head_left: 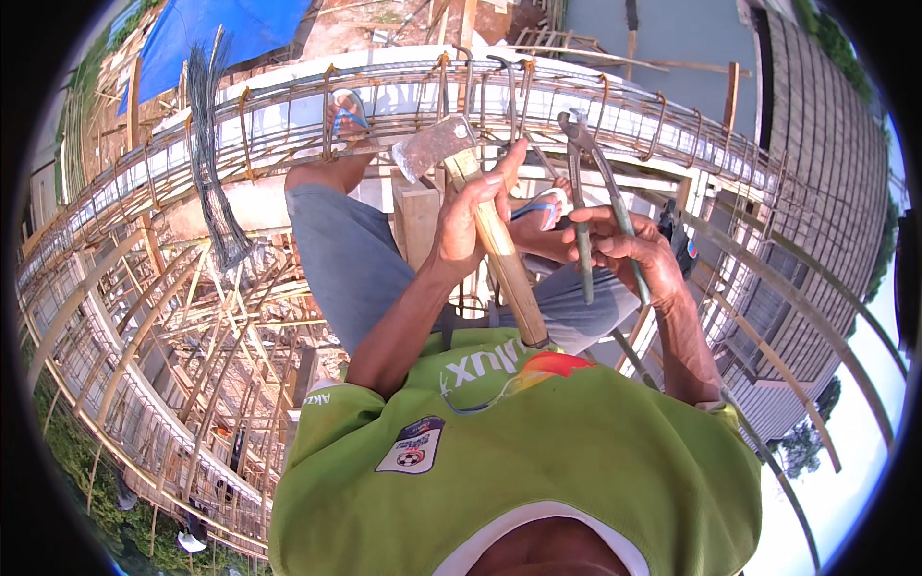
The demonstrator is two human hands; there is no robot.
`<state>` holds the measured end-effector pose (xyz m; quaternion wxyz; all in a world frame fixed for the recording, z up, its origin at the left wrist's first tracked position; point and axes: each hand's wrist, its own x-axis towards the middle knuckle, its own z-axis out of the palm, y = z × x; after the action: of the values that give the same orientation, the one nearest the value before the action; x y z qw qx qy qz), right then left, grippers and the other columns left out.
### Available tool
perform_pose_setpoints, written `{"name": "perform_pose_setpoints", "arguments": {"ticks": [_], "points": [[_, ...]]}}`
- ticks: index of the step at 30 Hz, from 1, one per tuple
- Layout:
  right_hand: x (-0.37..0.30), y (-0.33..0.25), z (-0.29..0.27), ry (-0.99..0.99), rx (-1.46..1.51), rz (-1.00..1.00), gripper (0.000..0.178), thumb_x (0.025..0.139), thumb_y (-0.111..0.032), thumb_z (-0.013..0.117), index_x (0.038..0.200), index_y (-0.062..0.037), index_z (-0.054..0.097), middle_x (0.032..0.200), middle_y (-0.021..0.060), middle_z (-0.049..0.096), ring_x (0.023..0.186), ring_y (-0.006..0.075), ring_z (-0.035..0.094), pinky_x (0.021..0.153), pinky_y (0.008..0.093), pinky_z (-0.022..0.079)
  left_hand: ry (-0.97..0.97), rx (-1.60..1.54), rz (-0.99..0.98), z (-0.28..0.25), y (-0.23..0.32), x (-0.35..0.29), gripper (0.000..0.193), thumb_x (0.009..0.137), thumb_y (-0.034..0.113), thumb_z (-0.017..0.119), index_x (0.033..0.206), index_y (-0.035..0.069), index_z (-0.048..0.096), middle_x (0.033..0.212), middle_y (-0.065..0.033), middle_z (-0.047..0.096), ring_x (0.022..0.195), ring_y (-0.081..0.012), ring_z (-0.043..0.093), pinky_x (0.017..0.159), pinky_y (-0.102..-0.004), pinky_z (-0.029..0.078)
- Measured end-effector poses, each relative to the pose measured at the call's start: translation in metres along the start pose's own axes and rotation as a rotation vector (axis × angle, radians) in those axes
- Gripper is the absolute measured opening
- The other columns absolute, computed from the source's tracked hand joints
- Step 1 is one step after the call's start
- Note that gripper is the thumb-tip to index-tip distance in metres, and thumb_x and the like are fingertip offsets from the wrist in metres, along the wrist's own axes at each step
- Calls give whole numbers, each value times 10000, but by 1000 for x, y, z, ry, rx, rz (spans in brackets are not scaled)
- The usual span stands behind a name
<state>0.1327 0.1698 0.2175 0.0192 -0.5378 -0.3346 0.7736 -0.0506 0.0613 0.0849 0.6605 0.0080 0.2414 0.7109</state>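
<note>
Slanting before the torso, a hatchet is being grasped loosely by the left hand, its wooden handle being gripped just below the steel blade, with the fingers being held fairly straight rather than clenched. The butt is being pointed at the green jersey; whether the two are touching cannot be told. To its right, a pair of end-cutting pincers is being held by the right hand, the fingers being curled about its two spread handles and the jaws being directed away from the body. By its build, the hatchet is probably being weighted toward the blade, stiff and hardly fragile, so balance is being favoured by a hold near the head and leverage by one lower down. The pincers are presumably being made of rigid, fairly dense metal, best being taken near the handle ends. Beyond both tools, a reinforcing-bar cage is being crossed by a bundle of tie wire at the left.
</note>
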Motion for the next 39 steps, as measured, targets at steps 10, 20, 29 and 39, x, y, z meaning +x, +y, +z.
{"name": "perform_pose_setpoints", "arguments": {"ticks": [10, 20, 29, 39], "points": [[233, -67, -43, -201, -1476, 304, 158, 721, -99, 594, 692, 55, 613, 692, 142, 603, 647, 187, 632, 535, 338, 465, 408, 720, 306, -64, 93, 19, 304, 891, 225, 535, 907, -55, 650, 1230, -217, 641, 980, -218, 646, 852, -329, 490], [363, -10, -62, -285, -1937, 215, 290, 725, -202, 660, 903, 22, 711, 928, 142, 702, 812, 242, 668, 622, 380, 482, 345, 890, 142, -100, 77, 23, 371, 846, 167, 585, 1159, -8, 679, 945, -64, 653, 623, -63, 476, 573, -232, 403], [361, -13, -67, -294, -1793, 255, 312, 705, -224, 672, 905, 12, 715, 935, 138, 702, 822, 240, 667, 628, 383, 481, 377, 835, 179, -99, 73, 29, 349, 846, 168, 597, 1145, 21, 701, 717, 18, 607, 594, -54, 475, 556, -236, 388], [366, -5, -67, -297, -1745, 254, 337, 684, -248, 686, 907, 2, 720, 943, 134, 703, 832, 237, 665, 633, 386, 479, 368, 798, 182, -106, 71, 30, 320, 839, 154, 598, 1109, 11, 695, 1077, -65, 707, 687, -54, 535, 571, -235, 460]]}}
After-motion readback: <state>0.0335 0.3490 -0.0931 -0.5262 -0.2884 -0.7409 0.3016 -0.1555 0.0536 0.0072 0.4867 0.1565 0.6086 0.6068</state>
